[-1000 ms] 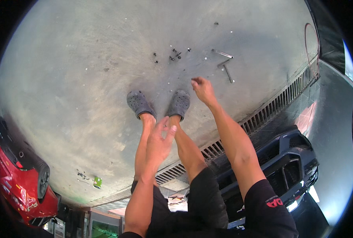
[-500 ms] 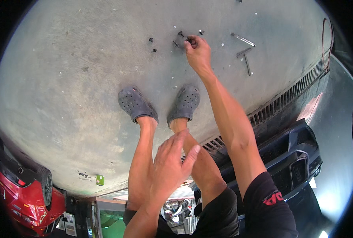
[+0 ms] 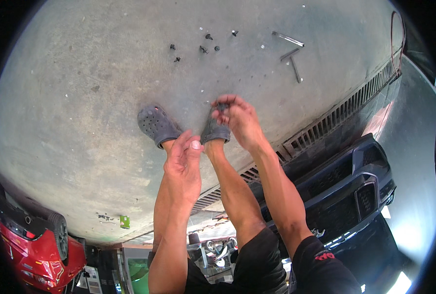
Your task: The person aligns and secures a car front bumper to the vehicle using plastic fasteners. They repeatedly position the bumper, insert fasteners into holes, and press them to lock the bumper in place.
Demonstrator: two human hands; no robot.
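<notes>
At the left, a red car [image 3: 41,250] is standing, and right of it a small green box [image 3: 125,222] is lying on the floor [image 3: 105,98]. The left shoe [image 3: 154,125] is resting flat; beyond it, two dark clips [image 3: 172,47] are lying apart. Nearer, the left hand [image 3: 182,157] is hovering above the left shin, its grip half open, fingers bent, holding nothing that shows. Farther off, four more clips [image 3: 204,49] are lying loosely grouped, so six in view are remaining on the floor. The right hand [image 3: 235,117] is hanging over the right shoe [image 3: 214,131], its grip folding around a small dark piece [image 3: 222,106], probably another clip, though blur is hiding its shape; one seems picked up. Farther right, a shiny rod [image 3: 289,39] and a T-shaped tool [image 3: 296,69] are lying untouched. Beyond them, a drain grate [image 3: 343,105] is running past a dark car [image 3: 348,188].
</notes>
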